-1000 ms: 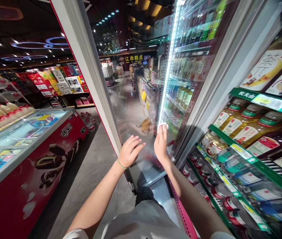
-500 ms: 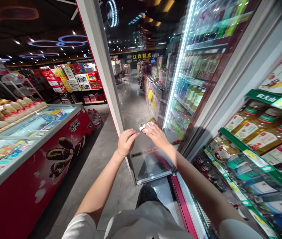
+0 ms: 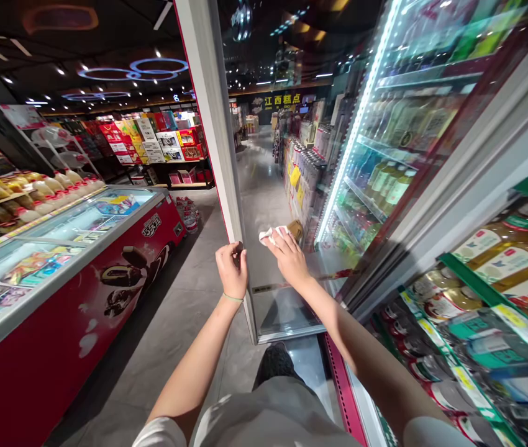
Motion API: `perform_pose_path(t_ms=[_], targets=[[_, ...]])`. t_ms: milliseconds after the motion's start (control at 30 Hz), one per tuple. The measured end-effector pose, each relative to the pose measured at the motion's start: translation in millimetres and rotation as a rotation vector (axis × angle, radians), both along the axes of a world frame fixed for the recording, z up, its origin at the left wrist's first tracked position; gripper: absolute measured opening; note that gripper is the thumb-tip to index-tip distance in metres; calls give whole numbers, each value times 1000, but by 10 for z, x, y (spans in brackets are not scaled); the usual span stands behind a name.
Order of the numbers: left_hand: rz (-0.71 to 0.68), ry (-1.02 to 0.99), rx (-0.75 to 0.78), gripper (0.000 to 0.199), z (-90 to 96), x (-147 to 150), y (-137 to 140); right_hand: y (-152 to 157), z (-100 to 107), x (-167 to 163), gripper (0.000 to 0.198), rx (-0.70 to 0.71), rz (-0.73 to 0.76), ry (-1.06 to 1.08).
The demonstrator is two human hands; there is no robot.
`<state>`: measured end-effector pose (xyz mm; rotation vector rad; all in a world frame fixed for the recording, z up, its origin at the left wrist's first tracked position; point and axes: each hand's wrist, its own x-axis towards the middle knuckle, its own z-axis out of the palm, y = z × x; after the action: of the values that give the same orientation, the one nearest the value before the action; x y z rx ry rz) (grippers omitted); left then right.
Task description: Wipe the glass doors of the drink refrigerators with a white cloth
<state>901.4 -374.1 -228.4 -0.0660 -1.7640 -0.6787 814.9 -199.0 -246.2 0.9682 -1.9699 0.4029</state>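
My right hand [image 3: 291, 259] presses a crumpled white cloth [image 3: 271, 236] against the glass door [image 3: 268, 205], fingers laid over it. The door stands swung out in front of me, its pale frame [image 3: 215, 124] running down the left side. Beside that frame's edge is my left hand [image 3: 232, 272], with fingers curled and thumb up. What its fingers hold, if anything, is hidden. A thin band circles the left wrist. Through the glass, lit shelves of bottles [image 3: 387, 186] show on the right.
A red chest freezer [image 3: 119, 292] with a glass top runs along the left. Close on my right, shelves with green price rails [image 3: 487, 298] carry bottles [image 3: 506, 251] and jars. Boxed goods [image 3: 152, 139] stand farther back. The floor [image 3: 189, 310] is grey.
My view has turned left. The right hand has shifted on the glass with the cloth, which shows more spread out. My left hand's fingers, earlier pointing right, are now curled upright.
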Motion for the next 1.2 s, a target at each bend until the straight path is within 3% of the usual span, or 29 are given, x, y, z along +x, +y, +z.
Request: perform_pose_path(t_ms=[100, 300, 500, 700, 767, 900, 967, 1100, 1200], targets=[[-13, -18, 3, 30, -20, 15, -26, -166, 8, 23, 59, -52, -39, -1], [-76, -105, -20, 38, -158, 88, -73, -181, -420, 42, 57, 195, 107, 57], [-72, -170, -19, 53, -376, 54, -117, -445, -185, 4, 65, 32, -1, -37], [-50, -216, -19, 61, -518, -33, -158, -309, -729, -9, 59, 192, 116, -118], [-43, -224, -17, 62, -549, -52, -160, -277, -748, -44, 60, 211, 135, -120], [-26, -227, -24, 62, -575, -75, -161, -458, -474, -79, 64, 61, -1, -120], [-20, -225, -44, 62, -565, -72, -174, -531, -446, -63, 64, 16, -20, -119], [-20, -209, -104, 63, -535, -14, -229, -279, -771, -73, 62, 30, 69, -129], [-18, -168, -148, 62, -509, 55, -244, 90, -983, -167, 66, -128, -96, -176]])
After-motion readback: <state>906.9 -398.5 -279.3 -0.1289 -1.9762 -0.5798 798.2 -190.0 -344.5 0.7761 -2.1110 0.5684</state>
